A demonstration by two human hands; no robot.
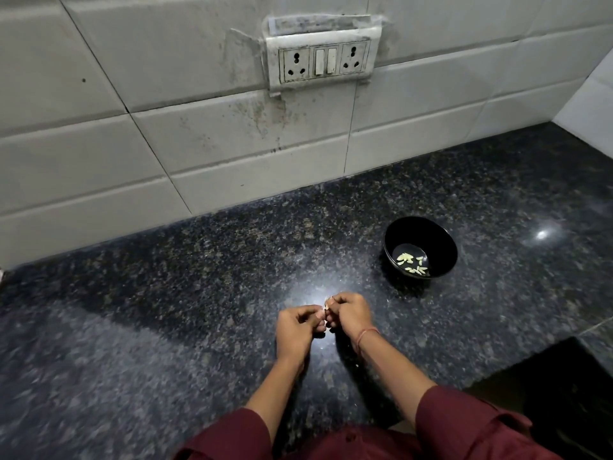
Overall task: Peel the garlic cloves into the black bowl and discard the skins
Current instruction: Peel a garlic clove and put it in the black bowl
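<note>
L hand (298, 327) and R hand (351, 315) both pinch one garlic clove (326, 307), fingertips meeting just above the counter (166, 310). The black bowl (444, 260) sits fwd-right of the hands, near. R hand is closer, so it likely makes the drop. Peeled cloves (413, 262) lie inside. Clove's long axis can't be told.

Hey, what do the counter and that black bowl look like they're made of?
Counter: dark speckled stone, probably polished granite, since it mirrors the light as bright glare spots. Black bowl: smooth and glossy with faint sheen inside; ceramic or melamine, the look leaves that open.
</note>
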